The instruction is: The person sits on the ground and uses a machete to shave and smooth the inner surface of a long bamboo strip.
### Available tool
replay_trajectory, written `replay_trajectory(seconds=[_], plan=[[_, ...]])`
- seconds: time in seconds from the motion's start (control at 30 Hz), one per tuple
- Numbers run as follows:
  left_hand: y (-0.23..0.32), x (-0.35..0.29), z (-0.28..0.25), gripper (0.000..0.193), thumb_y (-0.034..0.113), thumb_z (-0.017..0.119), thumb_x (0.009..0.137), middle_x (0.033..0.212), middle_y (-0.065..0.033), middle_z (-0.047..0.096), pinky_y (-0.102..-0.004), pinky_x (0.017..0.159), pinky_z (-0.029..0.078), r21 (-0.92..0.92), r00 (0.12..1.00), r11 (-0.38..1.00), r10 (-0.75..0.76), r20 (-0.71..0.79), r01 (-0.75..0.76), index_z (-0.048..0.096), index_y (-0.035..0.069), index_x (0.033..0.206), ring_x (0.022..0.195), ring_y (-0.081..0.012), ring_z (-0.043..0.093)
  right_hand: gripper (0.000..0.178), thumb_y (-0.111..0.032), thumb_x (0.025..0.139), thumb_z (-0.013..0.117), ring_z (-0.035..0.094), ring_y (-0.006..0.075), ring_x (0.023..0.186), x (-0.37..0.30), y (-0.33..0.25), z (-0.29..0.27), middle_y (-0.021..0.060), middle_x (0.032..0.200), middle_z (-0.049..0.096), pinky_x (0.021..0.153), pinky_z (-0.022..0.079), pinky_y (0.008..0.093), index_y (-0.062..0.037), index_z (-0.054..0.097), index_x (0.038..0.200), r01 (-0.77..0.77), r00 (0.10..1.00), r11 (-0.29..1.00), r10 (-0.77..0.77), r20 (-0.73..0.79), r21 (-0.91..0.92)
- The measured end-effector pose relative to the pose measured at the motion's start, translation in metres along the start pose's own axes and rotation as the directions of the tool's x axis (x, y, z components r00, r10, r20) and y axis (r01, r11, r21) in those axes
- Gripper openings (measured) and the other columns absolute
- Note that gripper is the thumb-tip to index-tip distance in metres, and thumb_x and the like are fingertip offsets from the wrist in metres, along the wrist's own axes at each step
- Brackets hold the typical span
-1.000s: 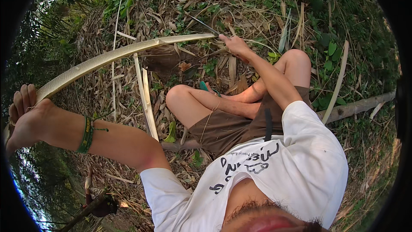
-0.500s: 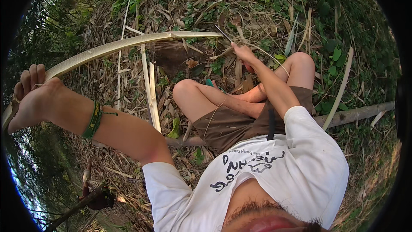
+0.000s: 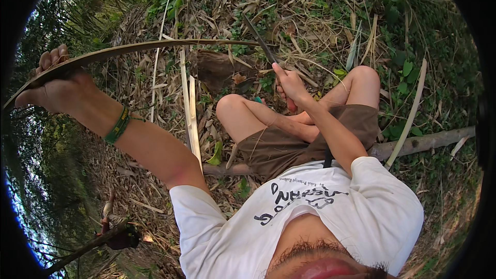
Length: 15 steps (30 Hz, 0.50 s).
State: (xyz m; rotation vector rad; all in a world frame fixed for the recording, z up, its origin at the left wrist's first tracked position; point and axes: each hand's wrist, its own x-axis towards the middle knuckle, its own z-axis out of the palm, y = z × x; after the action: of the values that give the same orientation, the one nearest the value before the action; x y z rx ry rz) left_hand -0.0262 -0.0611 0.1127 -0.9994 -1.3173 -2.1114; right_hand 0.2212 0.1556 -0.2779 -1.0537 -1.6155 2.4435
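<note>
A long, curved bamboo strip (image 3: 155, 45) stretches from the far left toward the middle, its darker face now turned to view. Its left end lies in my left hand (image 3: 59, 85), thumb on one side and fingers curled over the other. My right hand (image 3: 292, 86) is closed around the reddish handle of a knife (image 3: 261, 41), above my crossed legs. The knife's dark blade slants up and left and passes by the strip's right end; whether the two touch I cannot tell.
Two pale split strips (image 3: 191, 111) lie left of my knees. Another pale strip (image 3: 411, 116) rests across a log (image 3: 413, 144) at the right. A brown block of wood (image 3: 219, 70) sits ahead of my legs among dry leaves. Branches (image 3: 85, 248) stand at the lower left.
The bamboo strip has turned from its pale face to its darker one. My left hand has risen slightly with it. My right hand has moved down, and the blade has tilted more upright.
</note>
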Motion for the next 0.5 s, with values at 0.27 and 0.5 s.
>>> replay_trajectory(seconds=[0.27,0.5], plan=[[0.03,-0.04,0.043,0.077,0.079,0.016,0.087,0.07,-0.0084,0.042,-0.0336,0.054,0.044,0.153,0.998,0.986,-0.056,-0.031,0.061,0.037,0.005,0.09,0.056,-0.0167,0.042,0.068,-0.056,0.095,0.053,0.04,0.0231,0.048,-0.075,-0.08,0.075,0.0134,0.05,0.046,0.05,0.036,0.0413,0.0029,0.051,0.062,0.581,0.814,0.792,-0.565,0.137,-0.188],[0.051,-0.087,0.071,0.082,0.079,0.019,0.089,0.061,-0.0066,0.037,-0.03,0.047,0.034,0.352,0.96,0.935,0.127,-0.249,-0.032,0.036,-0.001,0.088,0.051,-0.0156,0.032,0.063,-0.051,0.099,0.049,0.039,0.019,0.052,-0.046,-0.049,0.059,0.0124,0.052,0.043,0.052,0.037,0.0376,0.0049,0.054,0.071,0.54,0.835,0.789,-0.546,0.067,-0.294]])
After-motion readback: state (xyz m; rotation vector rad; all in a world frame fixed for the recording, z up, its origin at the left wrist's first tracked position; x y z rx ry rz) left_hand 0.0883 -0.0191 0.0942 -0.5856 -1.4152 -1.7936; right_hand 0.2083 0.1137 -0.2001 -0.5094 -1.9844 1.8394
